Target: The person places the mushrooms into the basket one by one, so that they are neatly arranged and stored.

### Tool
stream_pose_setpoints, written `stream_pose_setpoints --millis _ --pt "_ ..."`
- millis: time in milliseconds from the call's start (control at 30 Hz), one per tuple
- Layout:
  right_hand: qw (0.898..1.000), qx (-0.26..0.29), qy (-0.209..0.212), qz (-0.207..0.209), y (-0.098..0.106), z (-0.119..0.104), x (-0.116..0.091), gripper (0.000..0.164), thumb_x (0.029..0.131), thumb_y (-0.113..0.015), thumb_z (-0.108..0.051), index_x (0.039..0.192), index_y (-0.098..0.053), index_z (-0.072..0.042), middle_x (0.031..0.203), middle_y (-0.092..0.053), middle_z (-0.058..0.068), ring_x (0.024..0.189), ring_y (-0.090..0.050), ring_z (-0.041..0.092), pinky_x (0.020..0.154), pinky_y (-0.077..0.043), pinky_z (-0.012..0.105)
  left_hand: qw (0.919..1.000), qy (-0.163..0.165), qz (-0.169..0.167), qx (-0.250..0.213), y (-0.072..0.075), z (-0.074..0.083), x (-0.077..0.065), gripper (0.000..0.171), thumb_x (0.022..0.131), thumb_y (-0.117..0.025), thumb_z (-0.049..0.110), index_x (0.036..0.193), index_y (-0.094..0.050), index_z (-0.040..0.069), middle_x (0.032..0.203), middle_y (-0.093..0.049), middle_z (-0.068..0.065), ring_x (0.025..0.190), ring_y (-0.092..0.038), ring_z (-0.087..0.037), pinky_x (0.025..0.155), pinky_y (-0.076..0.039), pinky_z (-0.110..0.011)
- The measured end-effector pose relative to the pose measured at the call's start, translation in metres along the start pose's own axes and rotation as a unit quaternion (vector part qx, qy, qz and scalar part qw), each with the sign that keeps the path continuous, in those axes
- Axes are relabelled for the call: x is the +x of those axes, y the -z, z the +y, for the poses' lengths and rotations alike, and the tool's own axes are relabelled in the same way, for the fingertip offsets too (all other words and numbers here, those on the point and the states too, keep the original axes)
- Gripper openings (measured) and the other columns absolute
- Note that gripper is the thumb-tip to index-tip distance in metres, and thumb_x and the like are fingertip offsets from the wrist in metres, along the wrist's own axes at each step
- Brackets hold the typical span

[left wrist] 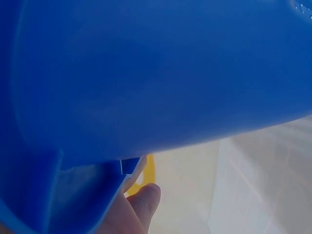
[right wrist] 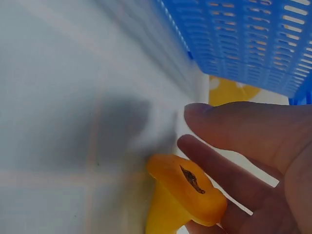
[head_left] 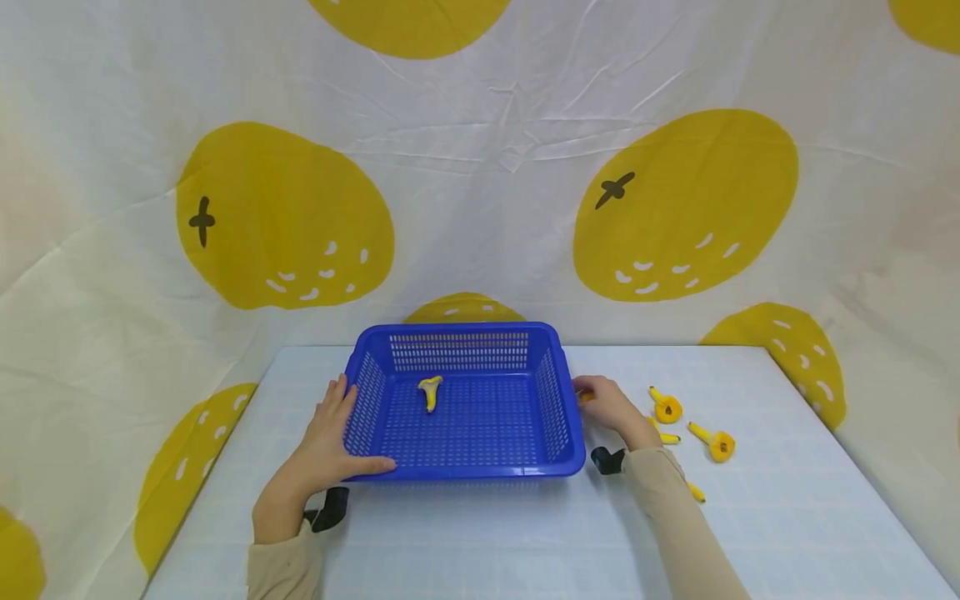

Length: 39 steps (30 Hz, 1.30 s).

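Note:
A blue perforated basket (head_left: pixel 465 472) stands mid-table, with one yellow chanterelle-like mushroom (head_left: pixel 430 392) inside. My left hand (head_left: pixel 324 442) rests against its near left corner, fingers along the outer left wall and thumb lying on the front rim. Beside the right wall is my right hand (head_left: pixel 609 406). In the right wrist view, an orange-capped mushroom (right wrist: pixel 187 187) shows close under that hand, in front of its fingers. The thumb (right wrist: pixel 234 124) stands apart from this mushroom. Part of the mushroom is hidden in the head view.
Right of the right hand lie several loose mushrooms, among them one with a round cap (head_left: pixel 667 408) and another farther right (head_left: pixel 716 444). One mushroom stalk (head_left: pixel 697 492) pokes out by the right sleeve. A patterned curtain (head_left: pixel 480 208) hangs behind the table.

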State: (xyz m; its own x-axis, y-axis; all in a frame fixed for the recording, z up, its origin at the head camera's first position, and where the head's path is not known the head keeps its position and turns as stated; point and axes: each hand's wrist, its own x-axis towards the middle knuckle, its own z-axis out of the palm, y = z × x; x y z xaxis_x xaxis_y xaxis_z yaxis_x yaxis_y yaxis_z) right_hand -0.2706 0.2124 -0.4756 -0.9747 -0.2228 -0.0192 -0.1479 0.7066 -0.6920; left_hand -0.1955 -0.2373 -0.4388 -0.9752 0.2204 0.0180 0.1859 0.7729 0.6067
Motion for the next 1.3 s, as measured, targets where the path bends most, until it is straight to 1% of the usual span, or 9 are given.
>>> stream_pose_setpoints --millis 133,233,367,467,600,733,933,1100,1300 --pt "1.000 -0.011 -0.022 -0.008 0.002 -0.002 -0.002 0.037 0.082 -0.061 0.006 0.119 -0.066 0.007 0.113 -0.067 0.020 0.105 -0.060 0.036 0.098 -0.046 0.055 1.0000 -0.001 0.000 0.002 0.001 0.001 -0.001 0.131 0.069 -0.087 0.050 0.157 -0.006 -0.004 0.164 0.011 -0.018 0.149 0.013 -0.042 0.112 -0.002 -0.071" --pt "0.998 -0.024 -0.049 -0.017 0.005 -0.004 -0.004 0.041 0.080 -0.061 0.009 0.120 -0.066 0.005 0.120 -0.065 0.022 0.113 -0.056 0.040 0.103 -0.042 0.059 1.0000 -0.005 0.001 0.004 0.001 0.001 -0.001 0.131 0.069 -0.087 0.051 0.156 -0.007 -0.005 0.164 0.011 -0.020 0.149 0.012 -0.042 0.112 -0.002 -0.071" --pt "0.996 -0.040 -0.078 -0.025 0.007 -0.005 -0.005 0.039 0.081 -0.066 0.007 0.119 -0.068 0.000 0.124 -0.063 0.021 0.118 -0.054 0.040 0.105 -0.040 0.061 1.0000 -0.005 0.002 0.001 0.001 0.001 -0.002 0.131 0.069 -0.087 0.050 0.156 -0.006 -0.005 0.164 0.011 -0.019 0.149 0.013 -0.042 0.112 -0.001 -0.071" --pt "0.995 -0.048 -0.082 -0.024 0.007 -0.005 -0.005 0.036 0.082 -0.068 0.005 0.117 -0.069 -0.002 0.122 -0.064 0.019 0.116 -0.054 0.039 0.104 -0.040 0.061 1.0000 -0.003 0.003 0.001 0.001 0.001 -0.002 0.131 0.069 -0.087 0.050 0.156 -0.007 -0.005 0.164 0.011 -0.019 0.149 0.012 -0.042 0.113 -0.001 -0.071" --pt "0.994 -0.059 -0.086 -0.022 0.009 -0.003 -0.006 0.032 0.080 -0.069 0.005 0.110 -0.070 -0.005 0.116 -0.066 0.017 0.108 -0.056 0.036 0.100 -0.043 0.058 1.0000 -0.005 0.003 0.003 0.001 0.003 -0.002 0.131 0.068 -0.087 0.050 0.156 -0.007 -0.005 0.164 0.010 -0.020 0.148 0.011 -0.044 0.112 -0.002 -0.072" --pt "0.992 -0.065 -0.103 -0.025 0.012 -0.001 -0.008 0.028 0.079 -0.070 0.008 0.104 -0.072 -0.006 0.112 -0.066 0.015 0.104 -0.055 0.034 0.097 -0.047 0.054 1.0000 -0.002 0.000 0.001 0.002 0.005 -0.003 0.132 0.068 -0.087 0.050 0.156 -0.007 -0.005 0.164 0.011 -0.020 0.148 0.012 -0.043 0.111 -0.002 -0.072" --pt "0.991 -0.068 -0.103 -0.044 0.018 0.004 -0.009 0.033 0.081 -0.065 0.012 0.107 -0.074 -0.006 0.117 -0.066 0.018 0.108 -0.054 0.037 0.099 -0.045 0.058 1.0000 0.001 -0.002 0.000 0.003 0.007 -0.004 0.132 0.068 -0.087 0.052 0.156 -0.006 -0.005 0.164 0.011 -0.020 0.148 0.011 -0.044 0.111 -0.003 -0.072" --pt "0.991 -0.063 -0.106 -0.048 0.019 0.003 -0.009 0.035 0.082 -0.064 0.010 0.114 -0.072 -0.004 0.125 -0.062 0.022 0.118 -0.052 0.041 0.105 -0.039 0.061 1.0000 0.002 0.000 0.001 0.002 0.004 -0.003 0.133 0.068 -0.086 0.054 0.157 -0.007 -0.004 0.164 0.011 -0.018 0.149 0.012 -0.042 0.112 -0.002 -0.071" --pt "0.994 -0.065 -0.082 -0.040 0.023 0.000 -0.009 0.035 0.085 -0.068 0.005 0.120 -0.069 0.000 0.126 -0.062 0.022 0.121 -0.052 0.042 0.106 -0.038 0.061 1.0000 0.002 0.001 -0.002 0.001 0.002 -0.002 0.133 0.068 -0.087 0.053 0.157 -0.005 -0.002 0.165 0.013 -0.016 0.149 0.013 -0.041 0.112 -0.002 -0.072"
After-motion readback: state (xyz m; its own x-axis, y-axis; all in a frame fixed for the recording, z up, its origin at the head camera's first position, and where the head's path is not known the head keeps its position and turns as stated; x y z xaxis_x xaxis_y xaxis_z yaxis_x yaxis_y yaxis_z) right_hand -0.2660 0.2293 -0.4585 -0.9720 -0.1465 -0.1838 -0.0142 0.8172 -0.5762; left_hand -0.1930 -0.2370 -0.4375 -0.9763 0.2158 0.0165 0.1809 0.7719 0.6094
